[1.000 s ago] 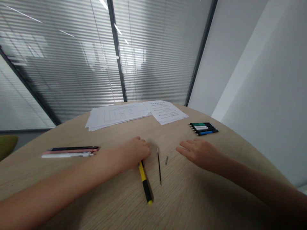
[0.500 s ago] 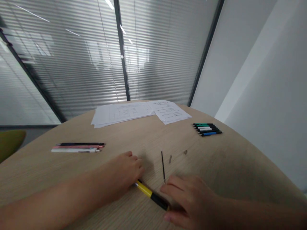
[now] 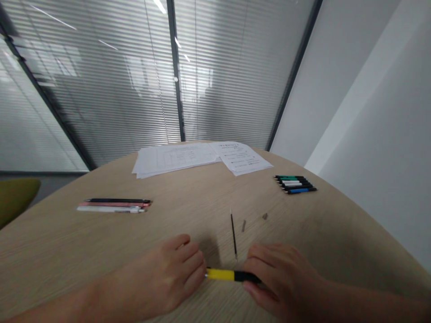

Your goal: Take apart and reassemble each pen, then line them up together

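A yellow and black pen barrel lies level between my two hands, low in the head view. Its yellow end goes into the curled fingers of my left hand, which hide that tip. The black end is pinched between thumb and fingers of my right hand. Just beyond the barrel, a thin dark pen refill rests on the table, its near end close to my right fingers. Two small pieces lie right of it: a narrow strip and a tiny greyish bit, too small to name.
At the left of the wooden table lies a row of pens in black, pink and white. Several dark pens with green, white and blue parts sit at the right. Printed sheets are at the back; a green chair stands left.
My right hand has closed on the black end of the pen barrel. The barrel has swung from slanted to level, and my left hand has come down nearer to me.
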The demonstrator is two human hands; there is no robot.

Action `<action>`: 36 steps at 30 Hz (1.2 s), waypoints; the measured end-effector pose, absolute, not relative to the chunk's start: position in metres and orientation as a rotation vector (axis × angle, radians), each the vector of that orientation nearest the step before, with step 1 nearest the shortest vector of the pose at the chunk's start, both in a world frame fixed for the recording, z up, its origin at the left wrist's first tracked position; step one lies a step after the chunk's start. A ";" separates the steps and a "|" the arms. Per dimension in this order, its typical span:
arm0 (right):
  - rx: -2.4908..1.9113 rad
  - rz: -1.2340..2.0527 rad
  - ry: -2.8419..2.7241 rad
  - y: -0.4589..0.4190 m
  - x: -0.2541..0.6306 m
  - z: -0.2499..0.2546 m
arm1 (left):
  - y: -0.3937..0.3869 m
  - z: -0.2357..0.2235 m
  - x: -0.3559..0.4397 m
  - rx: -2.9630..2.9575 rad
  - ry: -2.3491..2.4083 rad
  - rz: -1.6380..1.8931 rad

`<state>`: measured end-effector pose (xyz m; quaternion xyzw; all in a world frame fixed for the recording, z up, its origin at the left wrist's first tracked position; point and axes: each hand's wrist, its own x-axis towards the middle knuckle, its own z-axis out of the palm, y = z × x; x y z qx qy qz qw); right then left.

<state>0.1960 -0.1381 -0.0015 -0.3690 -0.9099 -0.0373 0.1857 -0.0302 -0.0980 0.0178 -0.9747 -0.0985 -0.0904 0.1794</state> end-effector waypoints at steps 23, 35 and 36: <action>-0.976 0.167 -2.812 -0.062 0.227 0.044 | -0.054 0.013 -0.057 -2.654 -0.847 -0.678; -0.456 -0.528 -3.049 -0.052 0.184 0.025 | -0.057 -0.001 -0.054 -2.931 -1.233 -0.861; -0.460 -0.524 -3.053 -0.052 0.184 0.024 | -0.057 -0.002 -0.054 -2.916 -1.193 -0.852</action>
